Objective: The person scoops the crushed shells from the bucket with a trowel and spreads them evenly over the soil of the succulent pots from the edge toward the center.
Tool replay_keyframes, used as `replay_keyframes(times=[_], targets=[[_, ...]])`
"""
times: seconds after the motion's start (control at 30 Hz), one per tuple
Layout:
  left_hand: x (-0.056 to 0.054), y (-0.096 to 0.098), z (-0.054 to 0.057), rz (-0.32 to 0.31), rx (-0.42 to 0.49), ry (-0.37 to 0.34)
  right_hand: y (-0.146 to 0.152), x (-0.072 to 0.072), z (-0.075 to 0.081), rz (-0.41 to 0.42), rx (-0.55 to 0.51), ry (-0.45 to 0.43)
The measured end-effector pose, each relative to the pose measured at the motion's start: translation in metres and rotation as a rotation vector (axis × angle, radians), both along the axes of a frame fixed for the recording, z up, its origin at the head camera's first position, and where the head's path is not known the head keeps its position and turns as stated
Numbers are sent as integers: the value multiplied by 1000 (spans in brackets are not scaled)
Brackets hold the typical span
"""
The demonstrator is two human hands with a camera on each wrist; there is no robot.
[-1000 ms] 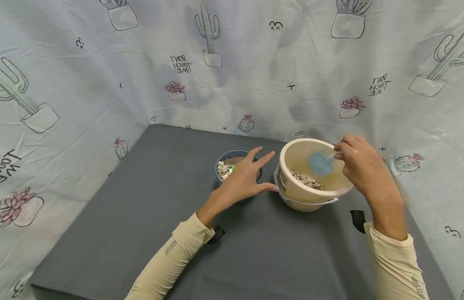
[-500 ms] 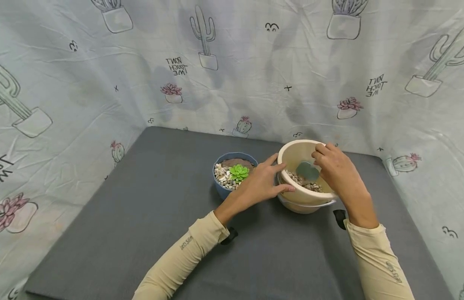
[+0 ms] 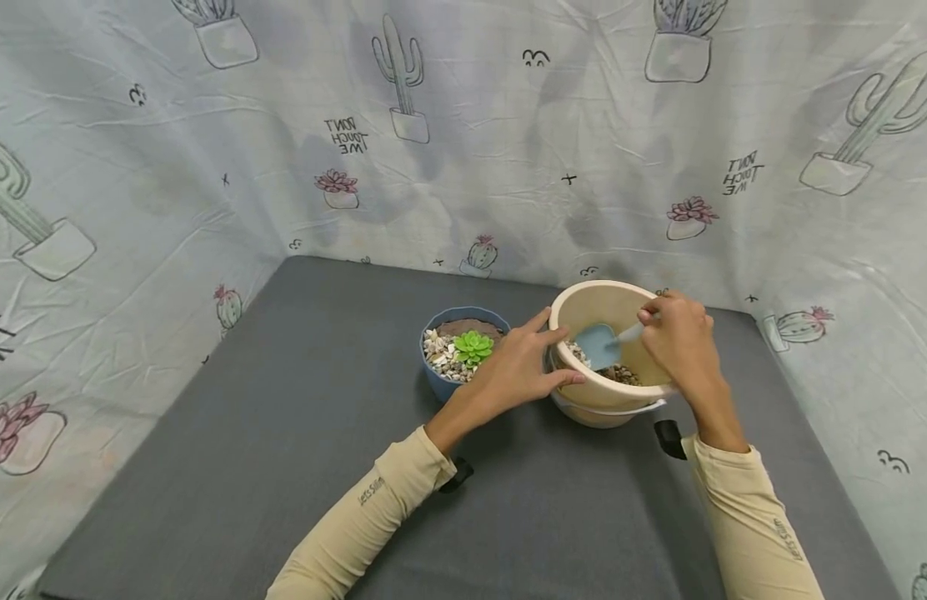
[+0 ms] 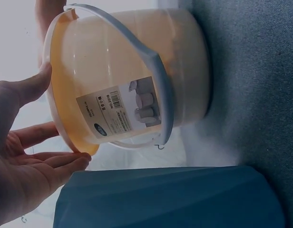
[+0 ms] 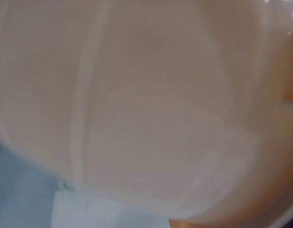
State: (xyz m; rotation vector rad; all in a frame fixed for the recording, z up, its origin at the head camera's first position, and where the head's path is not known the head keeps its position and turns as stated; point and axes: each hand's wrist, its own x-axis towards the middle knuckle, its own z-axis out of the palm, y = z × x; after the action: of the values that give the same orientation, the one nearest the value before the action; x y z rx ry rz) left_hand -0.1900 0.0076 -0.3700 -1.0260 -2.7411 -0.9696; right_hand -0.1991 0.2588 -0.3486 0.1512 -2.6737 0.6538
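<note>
A cream bucket (image 3: 606, 308) holds pebbles (image 3: 621, 375) at its bottom. My right hand (image 3: 681, 342) grips the pale handle of a small scoop (image 3: 597, 345) over the bucket's right rim. The scoop's blue blade is down among the pebbles, toward the left wall. My left hand (image 3: 512, 362) touches the bucket's left rim, thumb and fingers spread along it; the left wrist view shows fingertips (image 4: 82, 159) at the rim's edge. Close left stands a blue pot (image 3: 438, 385) with a green succulent (image 3: 473, 348) and pale stones. In the right wrist view, the bucket's outer wall (image 5: 151, 109) hides the hand.
The bucket's white bail handle (image 3: 613, 411) hangs down its front. Both vessels stand on a dark grey tabletop (image 3: 321, 375). Behind and at the sides hangs a white cactus-print curtain (image 3: 448, 192). Left of the bucket, the pot (image 4: 170, 199) stands near my left hand.
My left hand has moved right from in front of the pot onto the bucket's rim. My right hand has lowered the scoop from above the pebbles into them, its blade shifting left.
</note>
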Motion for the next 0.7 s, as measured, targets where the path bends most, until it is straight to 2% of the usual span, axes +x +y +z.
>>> replay_keyframes(times=[0.1,0.2,0.47,0.6,0.7], targets=[[0,-1,-2,-2,10,-5,1,3,5,-107,-73,-54],[0,-2,-2,5,16,-6,4,6,12,-161,-126,-96],[-1,-2,-3,5,34,0,18,13,23,-183,-276,-189],[-1,-2,-5,5,39,0,24,17,26,-183,-368,-213],[-2,-3,-6,0,44,-1,30,20,29,-197,-395,-216]])
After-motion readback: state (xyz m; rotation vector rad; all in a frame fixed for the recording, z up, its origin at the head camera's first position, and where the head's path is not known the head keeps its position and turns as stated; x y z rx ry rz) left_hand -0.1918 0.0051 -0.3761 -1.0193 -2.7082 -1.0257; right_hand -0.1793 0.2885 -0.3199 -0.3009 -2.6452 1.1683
